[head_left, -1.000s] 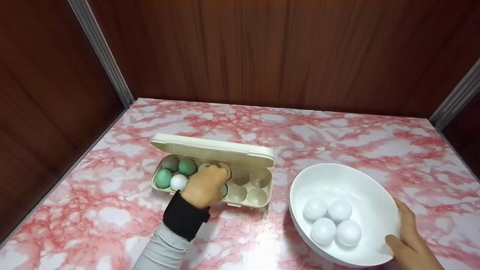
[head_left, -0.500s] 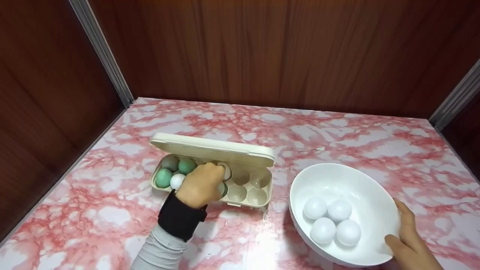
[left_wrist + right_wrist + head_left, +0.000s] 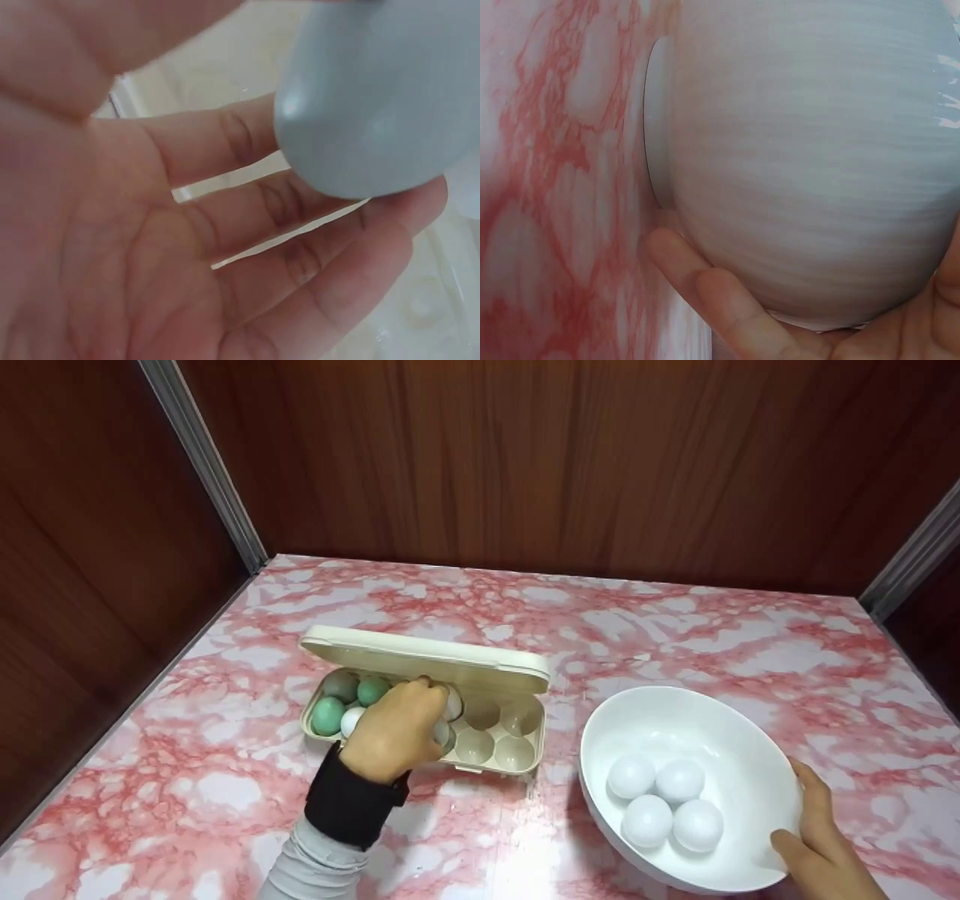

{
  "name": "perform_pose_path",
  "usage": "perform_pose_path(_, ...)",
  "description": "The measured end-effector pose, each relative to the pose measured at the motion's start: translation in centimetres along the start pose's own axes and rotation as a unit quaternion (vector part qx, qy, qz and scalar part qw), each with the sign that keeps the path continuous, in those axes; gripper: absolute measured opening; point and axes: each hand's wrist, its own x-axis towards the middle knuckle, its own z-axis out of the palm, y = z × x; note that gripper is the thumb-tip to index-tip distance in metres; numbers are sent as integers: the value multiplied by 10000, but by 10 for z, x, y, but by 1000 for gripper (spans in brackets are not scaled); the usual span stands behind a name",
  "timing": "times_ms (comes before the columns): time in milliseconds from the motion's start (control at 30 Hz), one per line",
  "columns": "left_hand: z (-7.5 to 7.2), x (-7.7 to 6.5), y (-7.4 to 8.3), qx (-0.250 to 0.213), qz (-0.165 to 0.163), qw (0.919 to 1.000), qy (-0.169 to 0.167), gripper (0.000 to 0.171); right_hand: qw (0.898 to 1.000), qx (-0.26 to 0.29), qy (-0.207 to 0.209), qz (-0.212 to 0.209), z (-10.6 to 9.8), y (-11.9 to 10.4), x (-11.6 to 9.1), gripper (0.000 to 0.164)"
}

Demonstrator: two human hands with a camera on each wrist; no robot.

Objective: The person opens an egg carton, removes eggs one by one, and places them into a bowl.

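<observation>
My left hand (image 3: 397, 731) is over the middle of a cream egg carton (image 3: 517, 769), whose hinged lid stands partly raised. In the left wrist view it pinches a pale, smooth egg (image 3: 375, 105) between the thumb and fingers, with part of that egg outside the picture. Green eggs (image 3: 328, 715) and a white egg (image 3: 351, 723) sit at the carton's left end. Another pale egg (image 3: 454, 703) shows just right of the knuckles. At the right, my right hand (image 3: 821, 832) grips the rim of a white bowl (image 3: 750, 765) holding several white eggs (image 3: 697, 825); the fingers support its outside.
The carton's right-end cups (image 3: 514, 754) hold no eggs. A red-and-white marbled tabletop (image 3: 675, 637) lies under everything. Dark wood panels (image 3: 525, 465) with grey metal corner strips (image 3: 202, 457) enclose the back and sides.
My left hand has shifted slightly to the left over the carton, uncovering more of the pale eggs beside it and covering more of the white egg. The bowl and right hand have stayed put.
</observation>
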Motion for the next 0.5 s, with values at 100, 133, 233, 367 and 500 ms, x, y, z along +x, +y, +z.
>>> perform_pose_path(100,-4,-3,2,-90,0,10000,4,20,10000,-48,50,-25,0,0,0,75)
perform_pose_path(133,-5,-4,3,-105,7,9999,1,20,10000,-57,67,-32,0,0,0,75)
perform_pose_path(233,-7,-6,6,-84,51,9999,40,21,9999,-63,106,-74,1,0,0,75)
perform_pose_path(367,-9,-9,9,-5,188,9996,203,22,9999,-55,116,-57,1,1,0,76)
perform_pose_path(500,-9,-12,13,59,335,9987,391,27,9999,-17,123,-67,1,2,0,76)
